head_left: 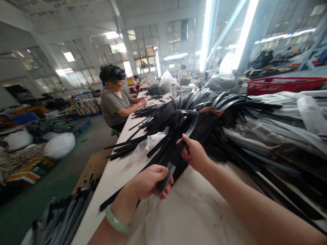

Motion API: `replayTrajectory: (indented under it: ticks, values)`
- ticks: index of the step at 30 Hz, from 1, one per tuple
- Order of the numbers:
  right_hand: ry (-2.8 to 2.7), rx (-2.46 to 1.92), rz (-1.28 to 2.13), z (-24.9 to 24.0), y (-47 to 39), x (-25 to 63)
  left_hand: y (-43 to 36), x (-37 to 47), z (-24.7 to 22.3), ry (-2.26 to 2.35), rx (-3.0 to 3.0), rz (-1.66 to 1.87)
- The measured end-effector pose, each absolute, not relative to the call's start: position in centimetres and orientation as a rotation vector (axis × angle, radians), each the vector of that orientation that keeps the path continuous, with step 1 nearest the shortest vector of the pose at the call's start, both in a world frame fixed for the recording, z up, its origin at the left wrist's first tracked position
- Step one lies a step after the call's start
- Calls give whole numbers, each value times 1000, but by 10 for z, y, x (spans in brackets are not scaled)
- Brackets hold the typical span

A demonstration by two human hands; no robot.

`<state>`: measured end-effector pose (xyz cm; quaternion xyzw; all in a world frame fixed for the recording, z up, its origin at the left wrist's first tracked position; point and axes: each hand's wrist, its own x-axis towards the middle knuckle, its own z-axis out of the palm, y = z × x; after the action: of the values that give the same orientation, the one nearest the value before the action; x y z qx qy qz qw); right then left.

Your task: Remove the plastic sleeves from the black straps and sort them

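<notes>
My left hand (150, 182) is closed on the end of a long black strip (176, 156), which looks like a belt or strap, its thumb pressed on top. A piece of clear plastic (171, 168) covers that end by the thumb. Farther up the same strip, my right hand (195, 153) pinches it with curled fingers. Beneath and beyond both hands lies a thick heap of similar black strips (201, 127), part of it bound with a brown tie (212, 110). A pale green bangle (116, 221) circles my left wrist.
The white table (120, 177) runs away from me. A seated person (112, 105) works at its far left side. Crumpled clear plastic (146, 146) lies left of the strips. More wrapped strips (63, 214) stand low at left. A red crate (283, 85) sits at right.
</notes>
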<state>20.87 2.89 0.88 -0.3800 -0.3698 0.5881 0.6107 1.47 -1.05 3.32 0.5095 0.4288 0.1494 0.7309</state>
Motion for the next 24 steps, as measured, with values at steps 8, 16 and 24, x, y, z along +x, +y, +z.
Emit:
replayTrajectory:
  ticks: [8, 16, 24]
  values:
    - [-1239, -1002, 1281, 18, 4, 184, -10, 25, 23, 975, 994, 481]
    - [-782, -911, 1358, 20, 24, 208, -10, 23, 29, 901, 1008, 407]
    - [-1186, -900, 1509, 23, 13, 201, -16, 36, 31, 948, 875, 562]
